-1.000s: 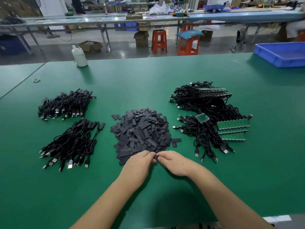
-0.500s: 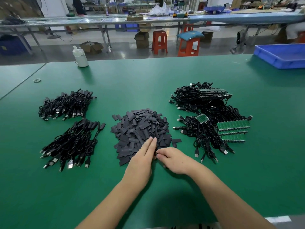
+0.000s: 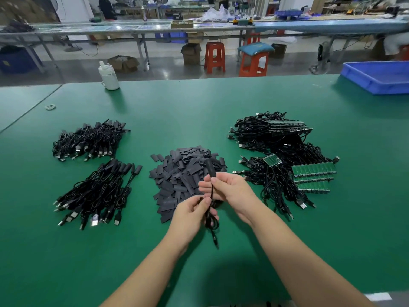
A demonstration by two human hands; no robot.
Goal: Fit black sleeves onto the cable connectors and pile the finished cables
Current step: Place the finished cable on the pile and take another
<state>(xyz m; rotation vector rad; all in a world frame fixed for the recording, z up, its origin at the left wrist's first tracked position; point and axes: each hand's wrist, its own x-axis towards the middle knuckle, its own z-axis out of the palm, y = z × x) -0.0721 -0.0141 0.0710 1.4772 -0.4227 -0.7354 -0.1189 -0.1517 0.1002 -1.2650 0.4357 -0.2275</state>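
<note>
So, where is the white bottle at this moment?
In the head view, the white bottle stands at the table's far left edge, behind the two cable piles, apart from them.

no readable text, labels, brands, numbers or signs anywhere

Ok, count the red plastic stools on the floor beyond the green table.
2, perhaps more hidden: a red plastic stool behind the table's middle, and a cushioned one just right of it.
</note>
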